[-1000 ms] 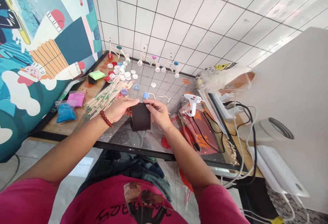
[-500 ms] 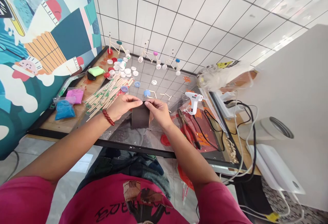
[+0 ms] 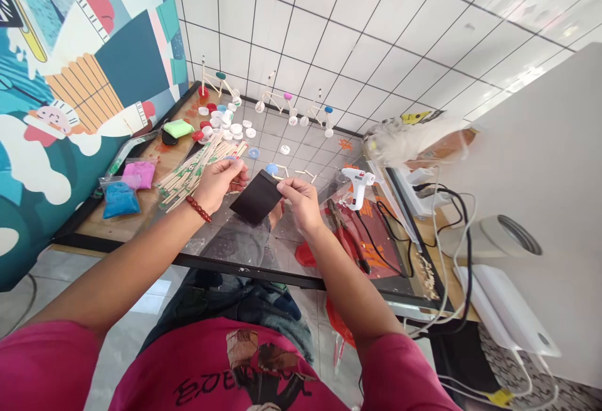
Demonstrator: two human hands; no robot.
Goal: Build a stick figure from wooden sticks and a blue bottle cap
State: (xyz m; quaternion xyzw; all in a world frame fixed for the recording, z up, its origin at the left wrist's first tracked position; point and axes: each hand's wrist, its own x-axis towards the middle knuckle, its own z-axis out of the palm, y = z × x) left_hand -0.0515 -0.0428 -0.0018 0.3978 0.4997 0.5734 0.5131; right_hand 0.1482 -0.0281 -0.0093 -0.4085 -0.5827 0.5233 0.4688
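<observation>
A small black sheet (image 3: 256, 197) hangs tilted above the glossy tabletop, its upper right corner pinched between thumb and fingers of my right hand (image 3: 301, 201). To its left, my left hand (image 3: 219, 186) is apart from the sheet, thumb and index finger pressed together; anything between them is too small to make out. Just beyond the sheet lie a blue cap (image 3: 271, 170) and short stick pieces (image 3: 305, 176). A pile of wrapped wooden sticks (image 3: 192, 169) is beside my left hand.
Three stick-and-cap models (image 3: 277, 105) stand along the back edge, near loose caps (image 3: 235, 128). On the right are a white glue gun (image 3: 358, 186), red-handled pliers (image 3: 347, 235) and cables. Blue (image 3: 120, 199) and pink (image 3: 140, 174) bags lie at the left.
My left hand has let go of the black sheet and moved left. The sheet, now held only by my right hand, has swung into a tilt.
</observation>
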